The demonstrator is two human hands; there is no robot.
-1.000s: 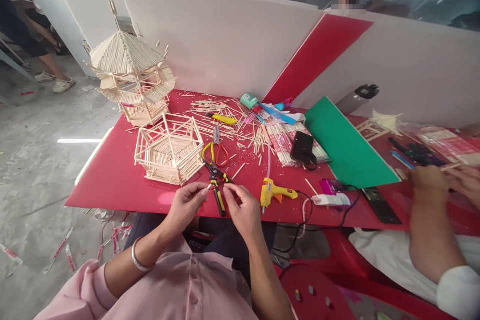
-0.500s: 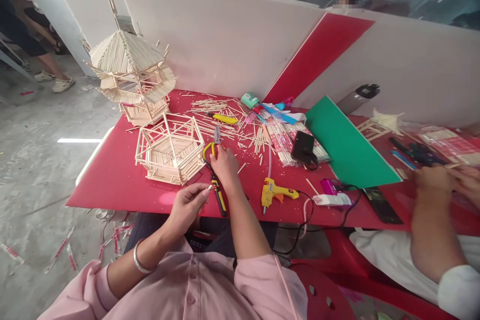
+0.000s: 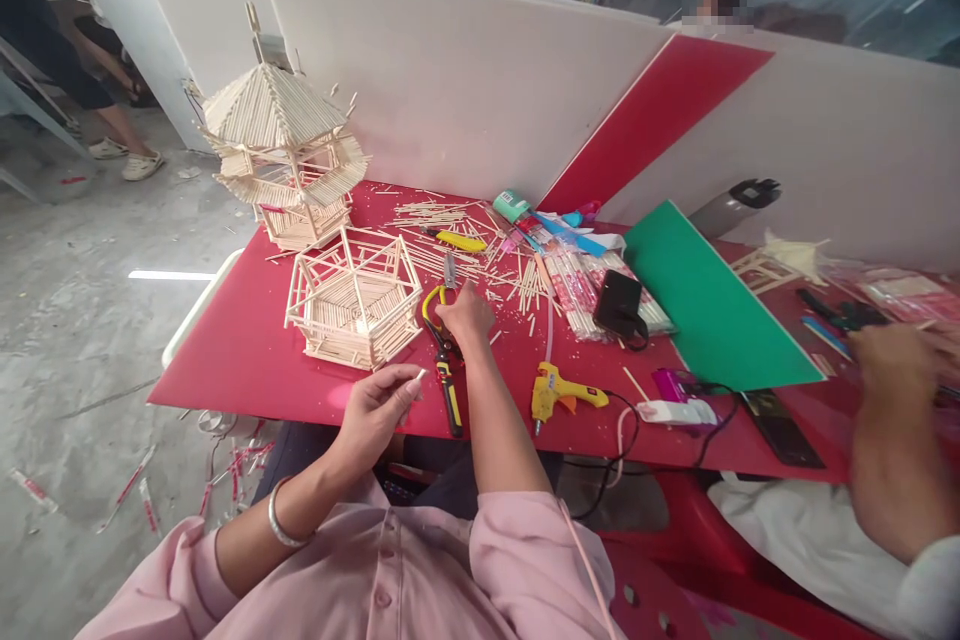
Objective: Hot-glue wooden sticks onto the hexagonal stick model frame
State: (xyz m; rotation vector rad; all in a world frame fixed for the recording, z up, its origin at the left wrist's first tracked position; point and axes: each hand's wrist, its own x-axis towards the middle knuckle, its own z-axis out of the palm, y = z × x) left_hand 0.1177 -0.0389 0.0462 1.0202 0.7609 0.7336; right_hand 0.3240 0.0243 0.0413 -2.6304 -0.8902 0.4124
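My left hand (image 3: 381, 410) is above the table's front edge, with thumb and fingers pinching a short piece of pale wooden stick (image 3: 421, 375). My right hand (image 3: 466, 315) is over the table, palm down, its thumb beside the yellow handle of the scissors (image 3: 433, 305). Its fingertips are partly hidden; no held thing shows in it. Yellow-and-black pliers (image 3: 450, 395) lie just below the scissors. Left of them stands a hexagonal stick frame (image 3: 352, 305) with a slatted floor.
A tiered stick pavilion (image 3: 281, 150) stands at the back left. Loose sticks (image 3: 435, 215), a yellow cutter (image 3: 460, 241), bagged sticks (image 3: 574, 285) and a yellow glue gun (image 3: 562, 392) with a cable lie around. A green board (image 3: 712, 300) leans near a co-worker's arm (image 3: 892, 420).
The view has shifted, so the table appears further right. My right hand has moved slightly forward and right beside the scissors, which stay put. My left hand still pinches the stick piece.
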